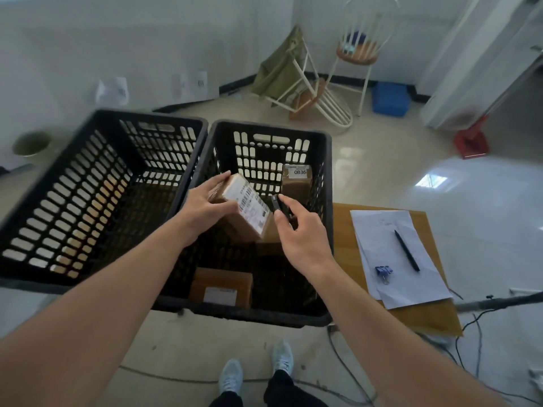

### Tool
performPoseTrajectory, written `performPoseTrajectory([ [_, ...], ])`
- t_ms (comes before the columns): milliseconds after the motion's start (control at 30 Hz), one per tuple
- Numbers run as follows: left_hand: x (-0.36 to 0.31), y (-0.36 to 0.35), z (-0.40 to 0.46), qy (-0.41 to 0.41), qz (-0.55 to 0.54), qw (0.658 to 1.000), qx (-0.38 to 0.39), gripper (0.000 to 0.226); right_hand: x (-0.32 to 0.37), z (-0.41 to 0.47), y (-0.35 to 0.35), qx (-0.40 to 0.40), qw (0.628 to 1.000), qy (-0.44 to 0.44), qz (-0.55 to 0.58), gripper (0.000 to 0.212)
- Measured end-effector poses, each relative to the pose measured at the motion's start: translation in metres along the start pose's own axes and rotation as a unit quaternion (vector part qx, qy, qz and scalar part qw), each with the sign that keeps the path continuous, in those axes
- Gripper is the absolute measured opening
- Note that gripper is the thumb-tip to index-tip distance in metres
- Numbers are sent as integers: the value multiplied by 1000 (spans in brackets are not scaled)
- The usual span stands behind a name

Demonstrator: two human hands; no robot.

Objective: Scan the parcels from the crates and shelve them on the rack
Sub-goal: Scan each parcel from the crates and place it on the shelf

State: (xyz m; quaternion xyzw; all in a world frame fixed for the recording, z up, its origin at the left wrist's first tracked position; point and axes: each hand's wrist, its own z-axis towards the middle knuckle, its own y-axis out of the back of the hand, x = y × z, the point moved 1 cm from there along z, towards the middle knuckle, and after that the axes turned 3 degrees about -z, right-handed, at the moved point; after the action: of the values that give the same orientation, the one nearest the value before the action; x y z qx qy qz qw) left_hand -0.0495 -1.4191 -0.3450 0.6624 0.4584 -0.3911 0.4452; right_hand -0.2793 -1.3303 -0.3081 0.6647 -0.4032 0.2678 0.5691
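Observation:
My left hand (pixel 205 202) grips a brown cardboard parcel (pixel 248 214) with a white barcode label, held tilted over the right black crate (pixel 326 183). My right hand (pixel 296 230) holds a small black scanner (pixel 280 207) just right of the label, pointed at it. Inside that crate a parcel marked 0836 (pixel 296 180) stands at the far right corner, and another labelled parcel (pixel 221 287) lies near the front wall. The left black crate (pixel 97 186) shows no parcels inside.
A low wooden table (pixel 432 315) to the right carries paper sheets (pixel 390 251), a black pen (pixel 407 249) and a blue binder clip (pixel 384 272). Chairs (pixel 355 57), a blue box (pixel 390 98) and a red dustpan (pixel 471 141) stand behind. Cables run across the floor by my feet.

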Motion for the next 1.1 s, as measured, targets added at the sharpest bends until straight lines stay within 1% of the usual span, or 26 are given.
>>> performPoseTrajectory([
  [67,-11,7,-4,-10,-8,1000,-7,81,3,-1,3,12,1000,3,7,47],
  [167,-25,20,-11,-17,-10,999,-25,77,12,-1,4,32,999,-1,16,46],
  [267,-42,27,-22,-28,33,997,-56,71,24,-3,4,53,999,6,6,45],
  [367,-58,34,-31,-52,81,993,-69,70,37,-6,2,65,998,20,-15,45],
  [433,-67,39,-35,-65,114,989,-68,71,46,-7,1,67,996,37,-39,46],
  [533,-77,49,-35,-87,124,986,-65,66,60,-8,2,74,993,65,-64,48],
  [600,-81,56,-34,-111,132,983,-65,62,70,-9,6,77,990,82,-82,49],
  [733,-88,68,-35,-163,163,970,-73,64,87,-13,13,87,985,101,-113,48],
  [900,-96,85,-34,-201,182,961,-62,61,106,-15,22,86,978,103,-158,45],
  [1000,-98,94,-32,-216,185,958,-47,59,115,-18,23,98,976,104,-163,45],
  [1100,-98,104,-26,-237,174,954,-49,58,123,-22,21,106,973,110,-173,43],
])
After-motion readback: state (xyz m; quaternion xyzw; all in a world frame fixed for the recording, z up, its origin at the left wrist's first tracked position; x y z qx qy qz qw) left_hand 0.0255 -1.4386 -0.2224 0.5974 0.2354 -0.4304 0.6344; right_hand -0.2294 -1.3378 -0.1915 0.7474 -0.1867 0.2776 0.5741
